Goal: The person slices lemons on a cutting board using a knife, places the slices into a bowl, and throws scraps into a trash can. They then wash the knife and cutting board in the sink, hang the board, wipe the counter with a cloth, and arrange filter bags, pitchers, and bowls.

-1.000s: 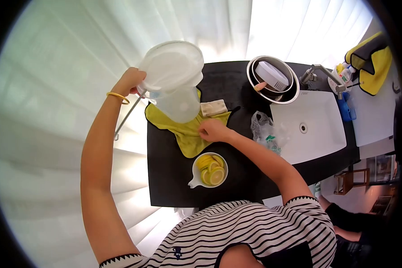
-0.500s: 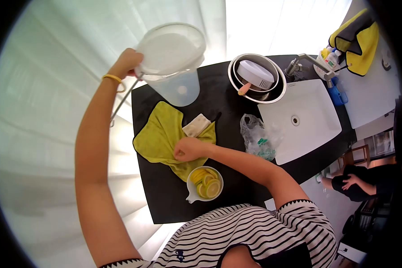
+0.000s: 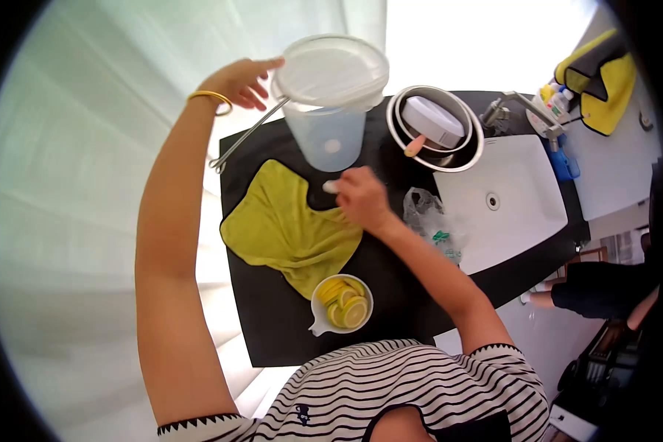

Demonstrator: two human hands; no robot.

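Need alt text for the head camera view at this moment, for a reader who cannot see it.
Seen from above, a person's left hand is open beside a strainer resting on a clear plastic pitcher, while the right hand picks up a small sponge above a yellow cloth on a black counter. Nearby are a bowl of lemon slices, stacked pans and a white sink.

No wording, brand or number can be read anywhere: the green print on the crumpled clear plastic bag (image 3: 429, 221) near the tabletop's sink-side edge is too small and blurred, as is the small dark emblem on the black-and-white striped shirt (image 3: 303, 415).
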